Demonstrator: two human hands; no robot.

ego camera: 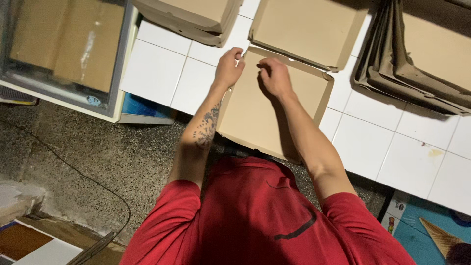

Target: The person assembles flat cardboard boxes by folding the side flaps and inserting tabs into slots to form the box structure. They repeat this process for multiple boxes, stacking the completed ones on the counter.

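Surface: You are standing at a white tiled surface (pixel 162 68) that is running across the top of the view, its near edge slanting down toward your right.
Room: A speckled stone floor (pixel 98 157) is lying below the surface, with a thin dark cable (pixel 73 169) trailing across it. A glass-fronted case (pixel 64 49) holding cardboard is sitting at your left.
Box: An open, shallow cardboard box (pixel 255 113) is lying flat in front of you, its near corner hanging over the surface's edge toward your red shirt (pixel 265 216).
Axis: The box is sitting turned on the surface, its long side running from near left up to far right, one corner pointing at you.
Left hand: Your left hand (pixel 228 67) is pinching the far wall of the box at its left corner, fingers curled.
Right hand: Your right hand (pixel 274 76) is pressing down just inside the same far wall, fingers bent; whether it is gripping the flap I cannot tell.
Neighbours: A second open box (pixel 309 29) is lying just beyond, nearly touching. A closed box (pixel 196 14) is sitting far left, and a stack of flat cardboard (pixel 417 59) at far right.
Open room: Bare tiles are lying to your right (pixel 382 142) and left of the box.
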